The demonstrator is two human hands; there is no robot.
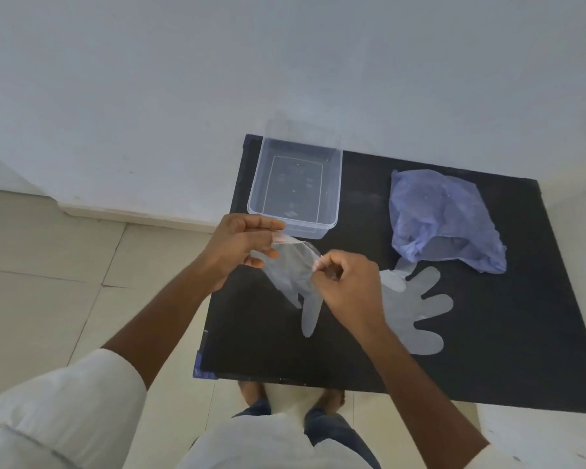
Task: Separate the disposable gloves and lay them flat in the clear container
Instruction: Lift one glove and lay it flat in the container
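Your left hand [241,245] and right hand [347,286] each pinch the held glove's [290,269] cuff just before the clear container [295,187]; possibly two layers cling, so tugging may tear it.

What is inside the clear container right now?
No glove shows inside the clear container; only the dark table shows through its base. The left hand covers a little of its near rim.

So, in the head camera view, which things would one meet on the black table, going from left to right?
Clear rectangular plastic container → thin transparent glove held in both hands → flat transparent glove lying on the table → crumpled bluish plastic bag.
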